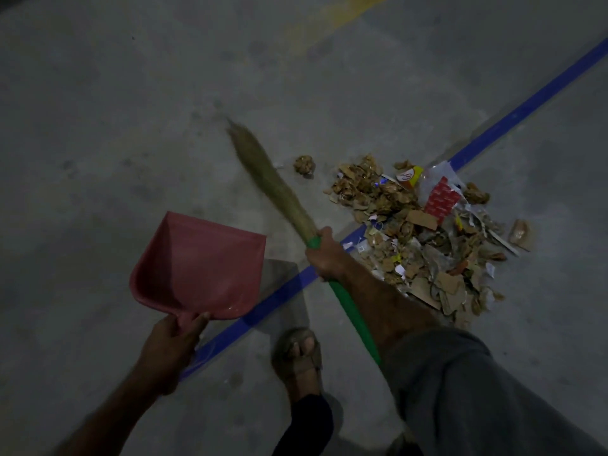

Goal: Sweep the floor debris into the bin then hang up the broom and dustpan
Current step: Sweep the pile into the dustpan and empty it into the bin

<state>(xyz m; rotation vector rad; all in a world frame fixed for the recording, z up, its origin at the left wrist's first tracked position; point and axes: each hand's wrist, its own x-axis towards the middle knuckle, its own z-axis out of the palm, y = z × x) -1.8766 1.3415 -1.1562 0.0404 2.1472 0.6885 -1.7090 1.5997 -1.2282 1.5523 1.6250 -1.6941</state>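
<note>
The dustpan (200, 268) looks like smooth red plastic with a faint gloss at its back wall. The broom (273, 189) has dry grass-like bristles and a smooth green plastic handle. The debris (424, 235) is torn cardboard, paper and shiny plastic wrappers. The floor (131, 110) is matt grey concrete, with painted blue line (526, 110)

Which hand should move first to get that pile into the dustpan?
Left, probably: the left hand holds the empty dustpan off beside the debris pile. The right hand already grips the broom.
</note>
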